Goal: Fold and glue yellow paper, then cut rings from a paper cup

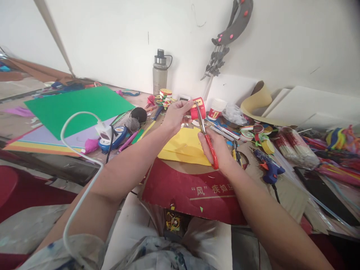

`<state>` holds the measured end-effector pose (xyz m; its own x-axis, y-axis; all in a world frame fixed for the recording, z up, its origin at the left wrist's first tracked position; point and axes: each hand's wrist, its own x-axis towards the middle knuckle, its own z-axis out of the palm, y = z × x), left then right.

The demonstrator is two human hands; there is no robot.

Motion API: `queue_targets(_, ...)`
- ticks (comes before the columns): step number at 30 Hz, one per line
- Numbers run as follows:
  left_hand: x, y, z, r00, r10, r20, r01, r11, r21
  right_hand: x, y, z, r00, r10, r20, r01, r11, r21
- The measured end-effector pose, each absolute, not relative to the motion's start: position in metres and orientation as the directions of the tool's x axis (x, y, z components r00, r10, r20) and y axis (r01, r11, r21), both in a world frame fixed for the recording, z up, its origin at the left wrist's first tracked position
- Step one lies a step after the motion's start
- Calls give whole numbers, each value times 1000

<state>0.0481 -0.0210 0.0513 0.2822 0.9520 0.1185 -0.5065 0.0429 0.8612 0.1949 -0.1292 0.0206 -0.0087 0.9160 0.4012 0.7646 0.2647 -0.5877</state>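
My left hand [178,112] pinches a small red paper cup piece [200,111] with a pale yellow patch, raised above the table. My right hand [218,148] is wrapped round the red handles of a pair of scissors [209,146]. The scissor blades point up and lie across the front of the red piece; whether they are cutting into it I cannot tell. Beneath both hands lie yellow paper sheets [180,146] on a dark red printed board [174,183]. Just behind the scissors stands a white and red paper cup [217,108].
On the left a white charger [104,131] with a cable rests among coloured sheets, including a green one [81,107]. A bottle [160,73] stands against the wall. To the right lie a blue glue gun [271,168], pens [225,132] and bagged sticks [298,148].
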Motion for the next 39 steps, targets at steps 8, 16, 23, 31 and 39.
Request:
queue_targets(8,49,-19,49,276,947,162,-503,-1,864,193,-132,23,14,922,387,757,243,-606)
queue_targets(16,49,-20,51,272,951,145,-508,14,861,192,-133,24,12,928,374,768,231,-597)
queue_targets(23,50,-19,50,266,951,155,-508,2,861,193,-130,20,25,929,368,756,223,-615)
queue_targets(31,47,-16,47,260,947,190,-500,-37,865,196,-126,10,17,937,348,691,240,-681)
queue_targets(39,50,-19,49,235,952,195,-460,-68,885,196,-125,8,25,931,365,622,271,-735)
